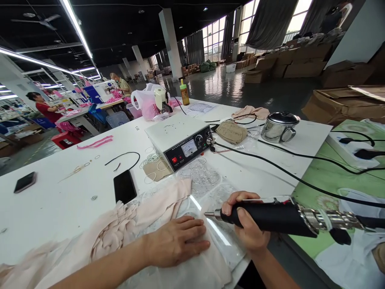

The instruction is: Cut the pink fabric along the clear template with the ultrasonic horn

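Resting flat on fabric [214, 263], left hand [182, 243] lies beside tool [270, 216] clasped by right hand [251, 233].

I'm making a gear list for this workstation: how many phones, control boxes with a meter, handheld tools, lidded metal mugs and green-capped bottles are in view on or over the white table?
Phones: 2
Control box: 1
Handheld tool, in the right hand: 1
Lidded metal mug: 1
Green-capped bottle: 1
Total: 6

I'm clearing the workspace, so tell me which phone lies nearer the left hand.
The phone at the pale fabric's edge; the other phone lies farther off to the left.
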